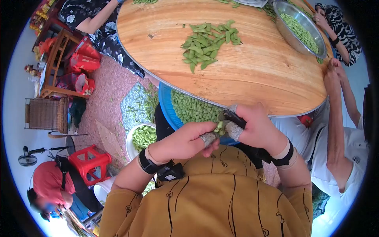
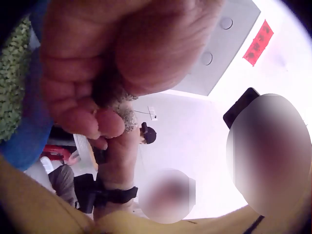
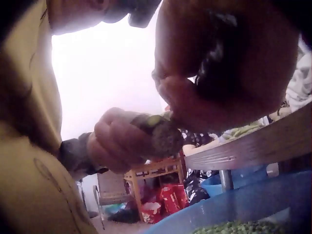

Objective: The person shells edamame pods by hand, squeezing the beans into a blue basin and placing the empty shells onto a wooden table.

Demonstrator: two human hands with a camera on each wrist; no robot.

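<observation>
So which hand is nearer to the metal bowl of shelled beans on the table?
Right. The right hand is at the table edge below the metal bowl; the left hand is further away, lower left.

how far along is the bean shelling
Partly done. The blue plastic basin already holds many shelled green beans. In hand: the left hand and right hand pinch one green pod between them. Left: the pile of unshelled green pods on the round wooden table.
</observation>
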